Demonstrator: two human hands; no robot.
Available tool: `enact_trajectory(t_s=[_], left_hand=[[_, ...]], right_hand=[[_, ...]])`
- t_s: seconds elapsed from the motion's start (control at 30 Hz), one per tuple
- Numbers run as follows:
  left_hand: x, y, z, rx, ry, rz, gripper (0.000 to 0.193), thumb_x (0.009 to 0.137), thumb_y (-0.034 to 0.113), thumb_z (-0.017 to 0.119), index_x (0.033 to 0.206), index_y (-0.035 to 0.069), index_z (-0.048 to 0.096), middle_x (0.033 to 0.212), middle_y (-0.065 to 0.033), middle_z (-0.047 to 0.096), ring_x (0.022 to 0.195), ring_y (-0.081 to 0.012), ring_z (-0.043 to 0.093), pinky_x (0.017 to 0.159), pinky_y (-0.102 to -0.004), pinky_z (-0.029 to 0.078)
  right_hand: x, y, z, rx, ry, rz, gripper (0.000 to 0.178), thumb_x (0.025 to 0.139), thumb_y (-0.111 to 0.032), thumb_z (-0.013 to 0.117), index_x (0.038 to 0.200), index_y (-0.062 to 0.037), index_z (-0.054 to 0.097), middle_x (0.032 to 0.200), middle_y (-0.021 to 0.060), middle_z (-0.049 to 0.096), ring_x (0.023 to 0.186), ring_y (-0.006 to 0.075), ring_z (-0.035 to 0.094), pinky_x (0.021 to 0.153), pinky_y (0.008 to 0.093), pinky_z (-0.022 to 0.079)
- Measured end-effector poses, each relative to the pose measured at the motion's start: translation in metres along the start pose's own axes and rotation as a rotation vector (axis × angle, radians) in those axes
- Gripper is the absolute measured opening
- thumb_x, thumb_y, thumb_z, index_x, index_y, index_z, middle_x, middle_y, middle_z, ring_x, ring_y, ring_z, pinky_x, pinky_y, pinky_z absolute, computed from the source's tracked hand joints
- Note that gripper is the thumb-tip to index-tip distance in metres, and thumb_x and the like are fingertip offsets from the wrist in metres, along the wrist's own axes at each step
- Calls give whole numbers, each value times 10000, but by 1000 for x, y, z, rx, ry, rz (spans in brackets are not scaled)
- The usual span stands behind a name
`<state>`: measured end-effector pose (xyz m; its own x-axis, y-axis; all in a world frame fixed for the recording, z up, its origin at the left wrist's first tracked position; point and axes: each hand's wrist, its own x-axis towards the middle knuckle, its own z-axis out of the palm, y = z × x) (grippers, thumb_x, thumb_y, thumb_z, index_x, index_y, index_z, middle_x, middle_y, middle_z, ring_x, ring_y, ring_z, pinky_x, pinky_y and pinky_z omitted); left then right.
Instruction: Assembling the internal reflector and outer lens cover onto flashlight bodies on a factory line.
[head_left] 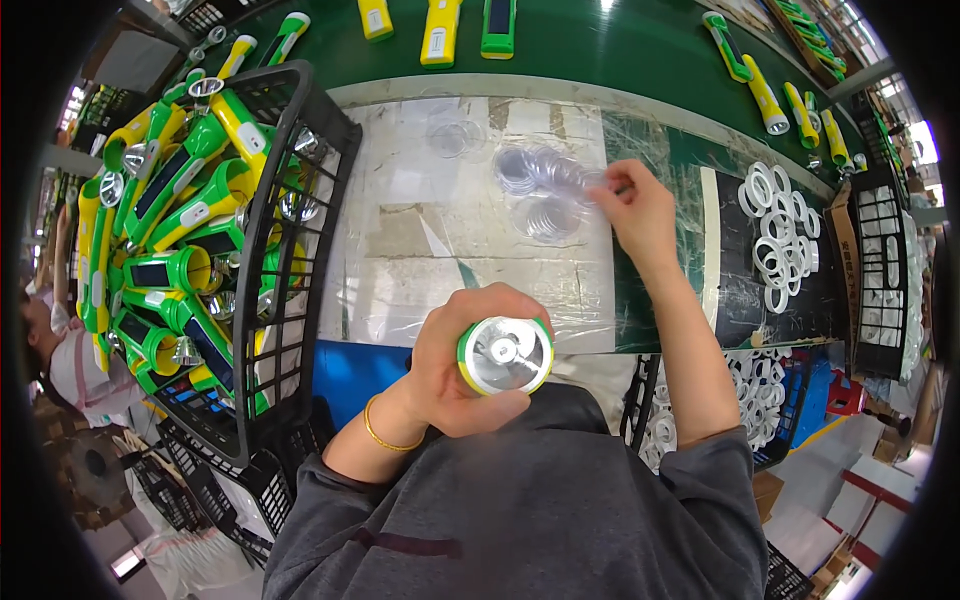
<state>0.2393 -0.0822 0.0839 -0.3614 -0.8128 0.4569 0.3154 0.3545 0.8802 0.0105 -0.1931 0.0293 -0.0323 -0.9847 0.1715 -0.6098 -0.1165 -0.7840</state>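
My left hand (465, 365) is wrapped round a flashlight (505, 356), held in front of my chest. The flashlight's round silver reflector faces up, with a white rim and a green and yellow edge; the rest of its body is hidden. My right hand (632, 208) reaches forward over the bench, thumb and fingers pinched at the right end of a fanned row of clear plastic discs (545, 172). The edge of a clear disc seems to lie between the fingertips. Just nearer me lies a second cluster of clear discs (548, 218).
A black crate (300, 200) heaped with green and yellow flashlights (185, 230) stands at left. White rings (775, 225) lie right of my right forearm; more fill a crate (745, 395) below the bench. Flashlights lie on a green surface (600, 45) beyond the work surface (400, 290).
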Motion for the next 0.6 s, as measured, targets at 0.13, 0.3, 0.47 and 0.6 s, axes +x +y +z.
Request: enact_trajectory(t_s=[0.13, 0.3, 0.47, 0.6], left_hand=[[1, -1, 2, 25, 8, -1, 571, 796, 301, 671, 1184, -5, 386, 941, -226, 573, 760, -185, 564, 665, -280, 466], [7, -6, 12, 75, -30, 16, 592, 784, 260, 696, 1197, -19, 377, 984, -217, 563, 798, -190, 570, 693, -286, 470], [14, -5, 30, 189, -9, 57, 599, 698, 195, 778, 1159, -19, 460, 1008, -151, 598, 812, -250, 623, 690, -315, 493], [15, -6, 35, 251, -26, 67, 624, 684, 208, 791, 1167, -9, 461, 999, -153, 600, 809, -265, 622, 689, -320, 492]], right_hand=[[-7, -9, -20, 243, 10, 279, 128, 823, -84, 669, 921, -17, 623, 686, -3, 591, 554, 58, 524, 452, 186, 376], [-47, -61, -61, 795, -136, 351, 77, 845, -47, 624, 892, -4, 581, 655, 6, 546, 479, 41, 490, 396, 169, 333], [-86, -121, -72, 941, -457, 400, 106, 845, -8, 627, 897, -15, 535, 676, 15, 545, 478, 30, 482, 374, 175, 338], [-94, -117, -76, 878, -464, 327, 160, 834, 18, 639, 925, -30, 517, 730, 15, 557, 505, 21, 494, 408, 170, 372]])
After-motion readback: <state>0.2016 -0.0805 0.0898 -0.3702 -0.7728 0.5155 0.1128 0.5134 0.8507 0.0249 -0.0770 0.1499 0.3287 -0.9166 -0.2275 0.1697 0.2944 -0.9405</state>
